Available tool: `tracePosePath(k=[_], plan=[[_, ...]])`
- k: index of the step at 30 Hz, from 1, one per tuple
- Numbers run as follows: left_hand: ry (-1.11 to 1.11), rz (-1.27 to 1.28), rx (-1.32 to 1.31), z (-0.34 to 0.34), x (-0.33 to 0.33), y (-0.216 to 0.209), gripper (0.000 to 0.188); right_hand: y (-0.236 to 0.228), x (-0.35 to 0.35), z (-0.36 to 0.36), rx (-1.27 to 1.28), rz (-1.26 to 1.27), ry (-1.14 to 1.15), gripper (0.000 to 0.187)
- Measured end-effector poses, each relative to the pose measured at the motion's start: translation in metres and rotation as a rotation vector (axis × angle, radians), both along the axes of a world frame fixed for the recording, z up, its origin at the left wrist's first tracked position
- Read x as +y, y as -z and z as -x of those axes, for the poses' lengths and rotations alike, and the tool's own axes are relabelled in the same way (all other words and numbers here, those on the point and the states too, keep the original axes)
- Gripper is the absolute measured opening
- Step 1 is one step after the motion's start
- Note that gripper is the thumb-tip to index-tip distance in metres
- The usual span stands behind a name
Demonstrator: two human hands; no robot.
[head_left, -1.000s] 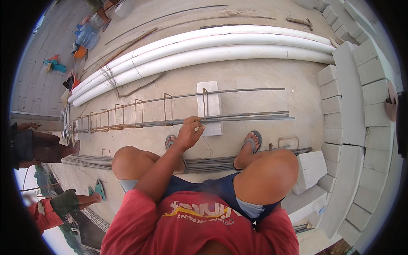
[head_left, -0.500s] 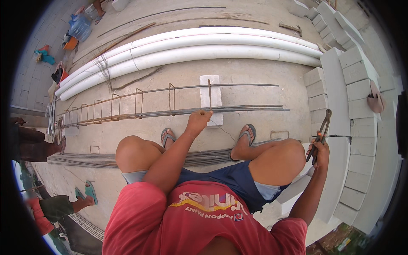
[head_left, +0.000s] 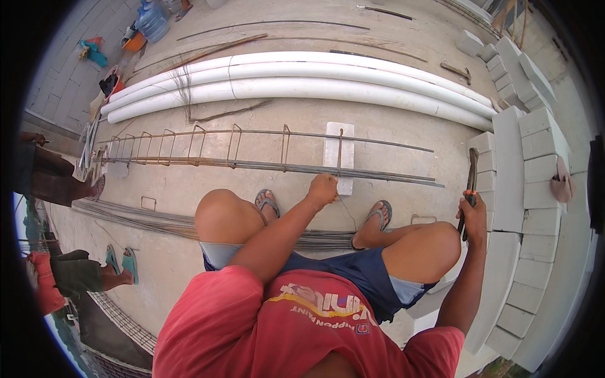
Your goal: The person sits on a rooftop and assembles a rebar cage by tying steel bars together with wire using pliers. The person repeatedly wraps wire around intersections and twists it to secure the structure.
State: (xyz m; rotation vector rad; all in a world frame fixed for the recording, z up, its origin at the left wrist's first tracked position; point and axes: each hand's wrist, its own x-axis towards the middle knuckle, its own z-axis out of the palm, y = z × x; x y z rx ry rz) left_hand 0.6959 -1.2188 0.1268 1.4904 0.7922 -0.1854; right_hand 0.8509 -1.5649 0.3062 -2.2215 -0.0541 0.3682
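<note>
My left hand is closed at the near bars of a rebar cage, beside its last stirrup. A thin tie wire trails from its fingers toward the floor. The cage's end rests on a white block. Off to the right, over the knee, my right hand grips long pincers with dark jaws pointing away and orange-and-black handles. The pincers are apart from the cage.
White pipes lie beyond the cage. Loose steel rods run along the floor beneath my legs. Stacked white blocks stand on the right. Two other people are at the left, one in teal sandals.
The view has shifted, so the scene sits farther right and lower. In my right hand the pincers have turned more upright and their handles look closer together. My left hand stays at the bars.
</note>
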Motion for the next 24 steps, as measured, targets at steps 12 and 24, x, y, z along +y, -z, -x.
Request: tracePosePath(k=[12, 24], plan=[[-0.209, 0.179, -0.064, 0.006, -0.028, 0.012, 0.025, 0.013, 0.182, 0.030, 0.085, 0.677, -0.848, 0.055], [-0.256, 0.135, -0.146, 0.007, -0.034, 0.012, 0.027, 0.053, 0.233, 0.050, 0.039, 1.105, -1.038, 0.027]])
